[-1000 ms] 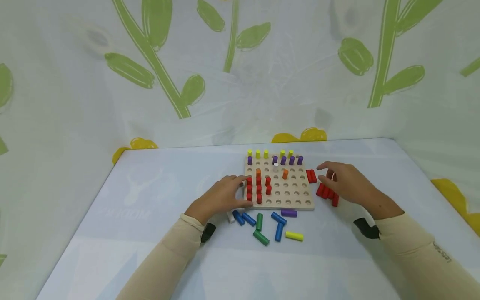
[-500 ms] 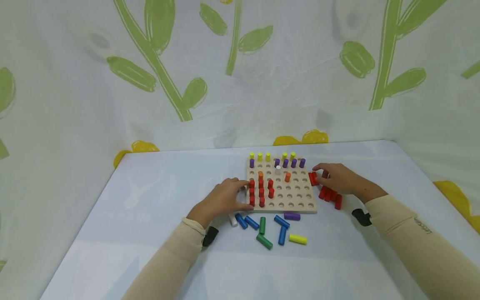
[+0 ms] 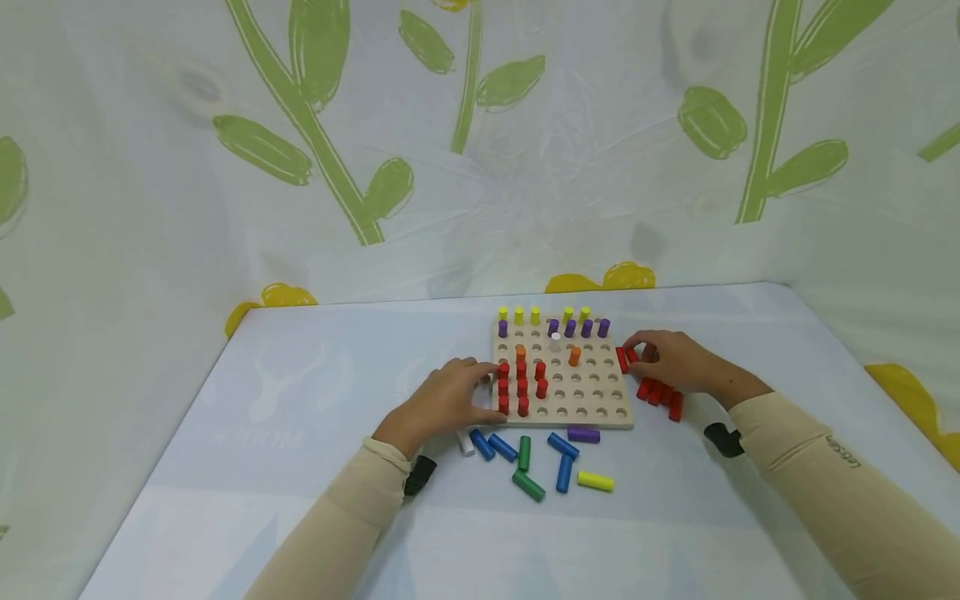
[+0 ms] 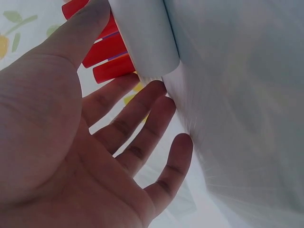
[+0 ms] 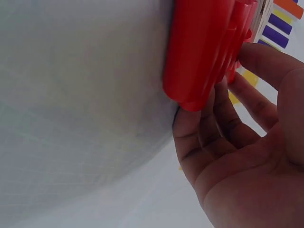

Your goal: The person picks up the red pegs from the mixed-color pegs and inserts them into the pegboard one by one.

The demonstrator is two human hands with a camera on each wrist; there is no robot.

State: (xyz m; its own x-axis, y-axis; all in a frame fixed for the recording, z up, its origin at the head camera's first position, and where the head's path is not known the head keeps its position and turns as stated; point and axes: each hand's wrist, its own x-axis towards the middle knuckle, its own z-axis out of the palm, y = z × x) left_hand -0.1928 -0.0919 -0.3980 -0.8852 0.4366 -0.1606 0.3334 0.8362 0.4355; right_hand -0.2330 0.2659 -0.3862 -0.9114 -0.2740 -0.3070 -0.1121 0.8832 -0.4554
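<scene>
A wooden pegboard (image 3: 596,396) lies on the table, with red, orange, white, purple and yellow pegs standing in its holes. Along its left side, my left hand (image 3: 442,402) rests with thumb and index finger spread beside the left column of red pegs (image 3: 503,387). In the left wrist view, that hand's fingers (image 4: 154,116) are loosely bent, and a white peg (image 4: 145,35) hides the thumb tip. To the right of the board, my right hand (image 3: 686,362) pinches a red peg (image 3: 632,356) between thumb and fingers. Another red peg (image 3: 622,360) lies beside it, against the board's edge.
Several loose red pegs (image 3: 660,393) lie just below my right hand. In front of the board are blue pegs (image 3: 564,473), green pegs (image 3: 528,485), a purple peg (image 3: 583,435) and a yellow peg (image 3: 596,481). A patterned cloth wall (image 3: 510,208) stands behind the table.
My right hand has moved left and down to the two red pegs by the board, and one now stands apart from the other. The left hand stays by the board.
</scene>
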